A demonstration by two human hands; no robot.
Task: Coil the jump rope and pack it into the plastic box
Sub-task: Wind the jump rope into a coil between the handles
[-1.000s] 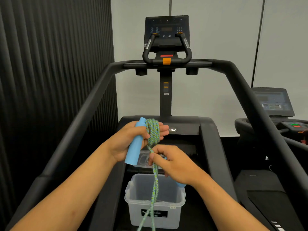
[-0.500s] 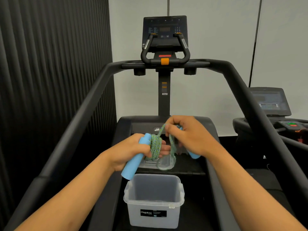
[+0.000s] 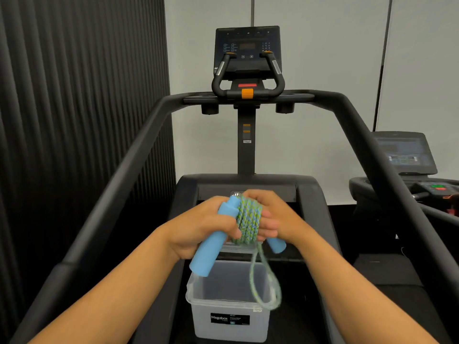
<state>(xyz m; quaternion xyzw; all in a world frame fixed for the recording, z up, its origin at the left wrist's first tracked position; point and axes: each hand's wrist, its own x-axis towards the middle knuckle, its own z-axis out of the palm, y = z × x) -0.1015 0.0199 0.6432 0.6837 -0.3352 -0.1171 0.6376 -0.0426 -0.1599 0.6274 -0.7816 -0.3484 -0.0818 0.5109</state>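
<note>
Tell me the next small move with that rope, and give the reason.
Probably wind the hanging loop once more around the coil. The left hand grips one blue handle with the coil wrapped over its fingers, the right hand holds the other handle, and slack dangles over the open plastic box, so the rope seems not yet ready to pack.

Even, soft indoor light fills the scene, brightest on the pale wall point(image 3: 310, 45) at the top and falling to near-black along the ribbed panel point(image 3: 74, 120) at the left edge. A faint sheen runs along the treadmill handrails point(image 3: 139, 145), with no hard glare. The wide-angle lens bows those rails outward toward both bottom corners. Motion blur smears the hanging rope loop point(image 3: 267, 281) and softens both hands; the box label point(image 3: 229, 319) reads fairly sharp.
</note>
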